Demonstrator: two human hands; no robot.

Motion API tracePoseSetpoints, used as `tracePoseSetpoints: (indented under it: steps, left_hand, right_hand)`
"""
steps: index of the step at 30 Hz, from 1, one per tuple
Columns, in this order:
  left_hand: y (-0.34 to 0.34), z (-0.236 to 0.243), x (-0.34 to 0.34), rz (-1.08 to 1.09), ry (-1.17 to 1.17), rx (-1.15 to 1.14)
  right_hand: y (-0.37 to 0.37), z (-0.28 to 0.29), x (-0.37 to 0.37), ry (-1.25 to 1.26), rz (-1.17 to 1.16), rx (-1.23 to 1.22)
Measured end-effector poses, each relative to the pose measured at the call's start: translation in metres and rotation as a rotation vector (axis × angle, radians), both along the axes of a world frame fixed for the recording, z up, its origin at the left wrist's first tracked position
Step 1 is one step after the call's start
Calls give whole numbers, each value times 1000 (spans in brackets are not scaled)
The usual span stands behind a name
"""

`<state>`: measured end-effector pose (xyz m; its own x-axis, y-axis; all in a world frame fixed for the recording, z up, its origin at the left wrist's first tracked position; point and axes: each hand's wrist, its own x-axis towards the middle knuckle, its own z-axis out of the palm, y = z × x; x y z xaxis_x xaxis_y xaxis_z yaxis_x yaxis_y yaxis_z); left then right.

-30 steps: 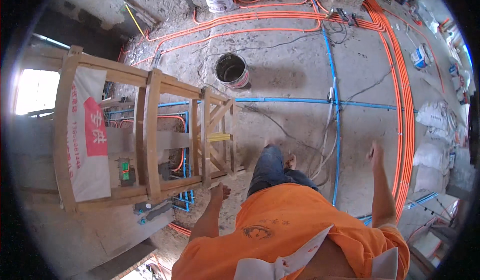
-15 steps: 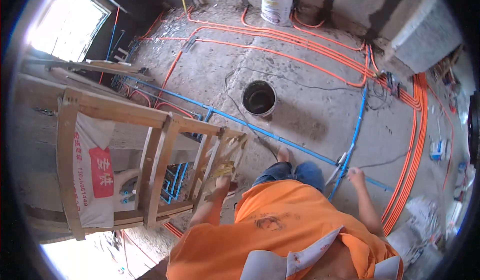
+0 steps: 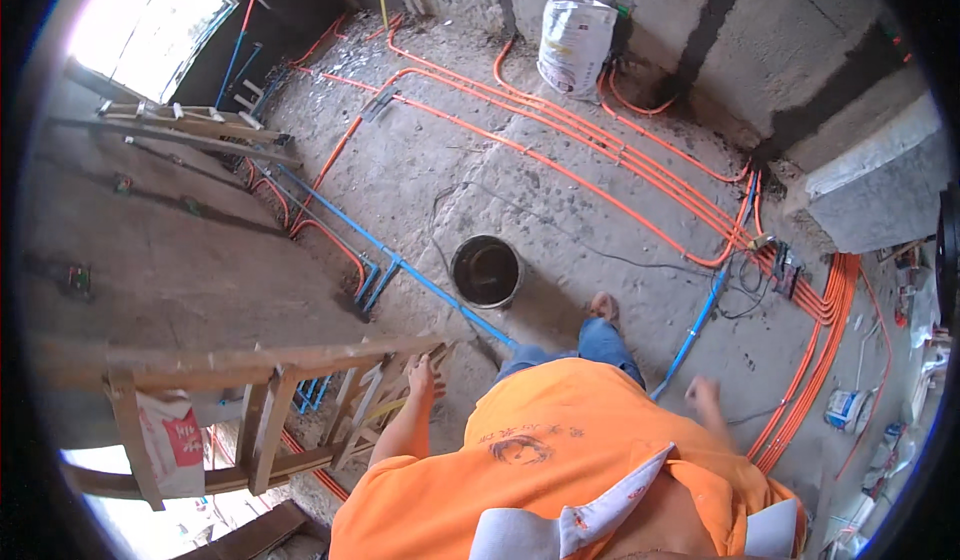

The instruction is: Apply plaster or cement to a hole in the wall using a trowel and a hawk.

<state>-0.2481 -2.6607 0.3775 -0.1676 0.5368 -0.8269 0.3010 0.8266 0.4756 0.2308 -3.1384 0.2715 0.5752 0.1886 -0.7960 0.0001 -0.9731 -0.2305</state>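
My left hand is beside the far end of a wooden ladder-like frame, its fingers loosely apart. I cannot tell whether it touches the wood. Out to my right side, my right hand has its fingers curled in, and nothing shows in it. It hangs near a blue pipe that runs along the floor. Ahead of my legs stands a dark bucket with a pale rim, dark inside.
Orange conduits run in bundles over the bare concrete floor. A thin dark cable lies across it. A white sack leans at the back wall. A white tub and litter lie at the right. Planks rest by the window.
I have stepped forward, so the bucket is nearer my body and one foot is ahead. The wooden frame has slid back and down in view. My right hand has dropped lower in view.
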Motion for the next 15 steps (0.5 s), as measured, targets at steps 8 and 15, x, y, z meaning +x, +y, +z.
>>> tracePoseSetpoints:
  steps: [8, 15]
  left_hand:
    - [83, 69, 172, -29, -203, 157]
    - [288, 376, 307, -632, 277, 1739]
  right_hand:
    - [358, 245, 256, -714, 80, 792]
    - [574, 551, 257, -1104, 1049, 1857]
